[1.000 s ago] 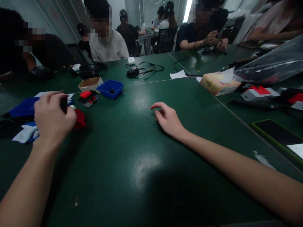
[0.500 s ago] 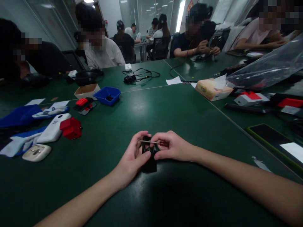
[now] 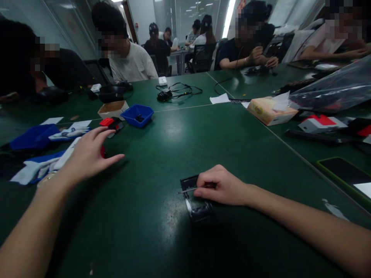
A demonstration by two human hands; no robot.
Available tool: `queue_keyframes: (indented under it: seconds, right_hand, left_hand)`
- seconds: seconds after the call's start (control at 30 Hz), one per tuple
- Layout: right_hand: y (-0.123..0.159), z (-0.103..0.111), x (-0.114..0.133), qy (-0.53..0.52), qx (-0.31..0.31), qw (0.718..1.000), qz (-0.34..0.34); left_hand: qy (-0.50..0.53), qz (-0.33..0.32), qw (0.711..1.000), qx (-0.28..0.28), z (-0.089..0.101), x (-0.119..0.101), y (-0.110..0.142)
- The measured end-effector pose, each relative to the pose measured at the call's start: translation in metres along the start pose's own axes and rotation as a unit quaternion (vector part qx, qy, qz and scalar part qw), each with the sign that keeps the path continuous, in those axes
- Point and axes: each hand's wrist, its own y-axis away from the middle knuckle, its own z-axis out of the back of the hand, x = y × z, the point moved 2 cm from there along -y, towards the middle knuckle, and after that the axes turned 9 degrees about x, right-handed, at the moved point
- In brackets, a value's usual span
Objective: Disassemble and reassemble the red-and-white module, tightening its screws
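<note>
My right hand (image 3: 222, 189) is closed on a thin metal tool (image 3: 188, 190), its tip pointing left. It rests over a small black part (image 3: 197, 202) lying flat on the green table (image 3: 162, 162). My left hand (image 3: 89, 154) is open with fingers spread, reaching out to the left over a red block (image 3: 102, 151), which it mostly hides. A white case and blue and white gloves (image 3: 34, 166) lie just left of that hand.
A blue tray (image 3: 137, 115), a cardboard box (image 3: 113, 109) and a red and black part (image 3: 111, 122) stand behind my left hand. A tissue box (image 3: 271, 110), red and white boxes and a phone (image 3: 344, 173) lie at the right. Other people sit around the table.
My left hand has let go of the black part and swung out left, opening over the red block. The black part now lies on the table under my right hand.
</note>
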Motion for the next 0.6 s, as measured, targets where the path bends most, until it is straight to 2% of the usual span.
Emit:
queue_keyframes:
  seconds: [0.07, 0.13, 0.2, 0.27, 0.37, 0.47, 0.53, 0.6]
  right_hand:
    - [0.0, 0.0, 0.0, 0.006, 0.0, 1.0, -0.001]
    - [-0.001, -0.001, 0.0, 0.01, 0.003, 1.0, -0.001]
    - [-0.001, -0.001, 0.0, 0.015, 0.004, 1.0, 0.001]
    - [-0.001, -0.001, 0.0, 0.02, 0.004, 1.0, 0.0]
    - [0.0, 0.0, -0.001, 0.028, -0.005, 1.0, -0.008]
    - [0.0, -0.001, -0.002, 0.043, -0.028, 0.998, -0.03]
    - [-0.001, -0.001, -0.003, 0.059, -0.052, 0.995, -0.054]
    - [-0.001, 0.0, -0.005, 0.083, -0.081, 0.989, -0.087]
  left_hand:
    - [0.046, 0.023, 0.998, 0.028, 0.004, 0.042, 0.008]
    - [0.078, 0.071, 0.994, 0.036, 0.003, 0.071, 0.019]
    - [0.11, 0.118, 0.986, 0.043, 0.0, 0.085, 0.028]
    - [0.124, 0.144, 0.981, 0.045, -0.001, 0.086, 0.032]
    - [0.11, 0.156, 0.981, 0.033, 0.005, 0.077, 0.031]
    - [0.084, 0.133, 0.988, 0.0, 0.018, 0.055, 0.023]
    - [0.07, 0.093, 0.993, -0.02, 0.025, 0.027, 0.017]
    - [0.08, 0.035, 0.996, -0.004, 0.026, -0.012, 0.013]
